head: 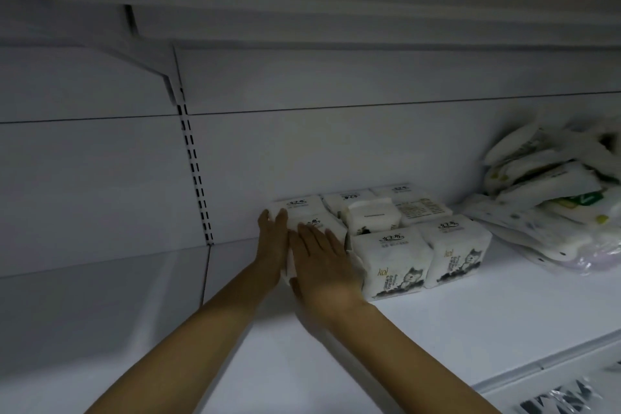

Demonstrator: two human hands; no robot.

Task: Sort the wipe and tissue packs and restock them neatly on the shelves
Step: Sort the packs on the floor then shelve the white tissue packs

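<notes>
Tissue pack (314,222) sits between left hand (273,240) and right hand (324,264), seemingly pressed

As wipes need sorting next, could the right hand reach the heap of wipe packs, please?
Probably yes: the right hand lies flat on a tissue pack, holding nothing, and the heap lies uncovered on the same shelf.
</notes>
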